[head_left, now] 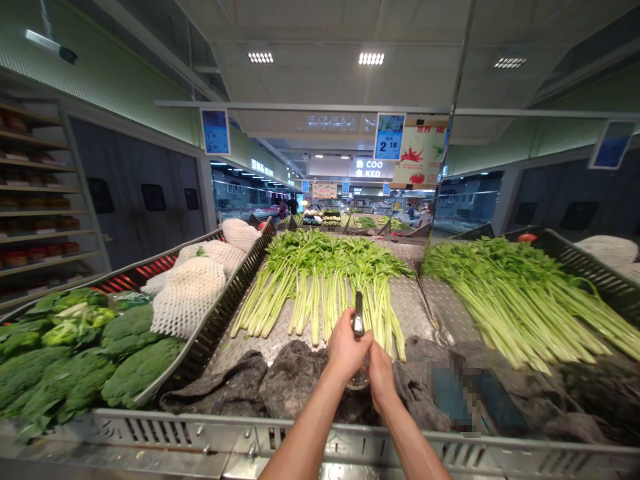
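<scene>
Both hands meet in front of the celery, wrapped round what looks like a clear spray bottle with a black nozzle [358, 315]. My left hand [346, 343] closes on the upper part just below the nozzle. Against the bottle's right side, my right hand [381, 370] is closed, its fingers partly hidden. Only a bit of the clear body shows between the wrists. The nozzle points away over the celery [320, 287], which lies in leafy bunches with pale stalks toward me on a metal tread plate [240, 347].
Dark crumpled cloth [295, 373] lies along the front, behind a slotted metal rail [165, 430]. Broccoli [145, 363] and white foam-netted produce [190, 293] fill a black crate at left. A mirrored panel [445, 287] on the right reflects the celery. Price signs [390, 137] hang above.
</scene>
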`<state>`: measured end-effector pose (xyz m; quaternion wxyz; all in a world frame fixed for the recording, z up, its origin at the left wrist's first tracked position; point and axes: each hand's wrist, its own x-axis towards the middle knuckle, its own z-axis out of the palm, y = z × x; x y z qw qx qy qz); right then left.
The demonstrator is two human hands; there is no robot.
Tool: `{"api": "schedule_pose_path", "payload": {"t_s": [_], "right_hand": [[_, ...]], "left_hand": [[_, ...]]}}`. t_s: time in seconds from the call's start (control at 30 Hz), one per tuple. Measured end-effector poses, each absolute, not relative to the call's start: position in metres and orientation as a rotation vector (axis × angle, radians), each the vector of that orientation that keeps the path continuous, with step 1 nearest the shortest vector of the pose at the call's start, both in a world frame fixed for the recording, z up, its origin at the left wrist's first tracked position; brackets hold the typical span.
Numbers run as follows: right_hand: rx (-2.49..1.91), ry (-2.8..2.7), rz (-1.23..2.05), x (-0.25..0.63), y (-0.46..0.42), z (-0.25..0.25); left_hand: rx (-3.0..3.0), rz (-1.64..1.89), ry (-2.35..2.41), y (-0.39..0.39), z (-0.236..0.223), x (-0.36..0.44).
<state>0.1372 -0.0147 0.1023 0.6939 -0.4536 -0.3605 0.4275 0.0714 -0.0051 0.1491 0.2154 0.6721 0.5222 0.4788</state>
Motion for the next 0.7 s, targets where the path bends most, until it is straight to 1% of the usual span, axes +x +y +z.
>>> {"api": "schedule_pose_path", "payload": {"t_s": [0.4, 0.57, 0.7], "right_hand": [[-0.987, -0.818, 0.990, 0.159, -0.018, 0.105], [-0.997, -0.813, 0.902, 0.165, -0.017, 0.102], [-1.006, -0.784, 0.930, 0.168, -0.019, 0.101]], "left_hand": [[1.901, 1.351, 1.326, -0.012, 0.158, 0.089], [1.934, 1.320, 1.334, -0.012, 0.160, 0.094], [1.948, 1.306, 1.338, -0.013, 0.158, 0.099]]}}
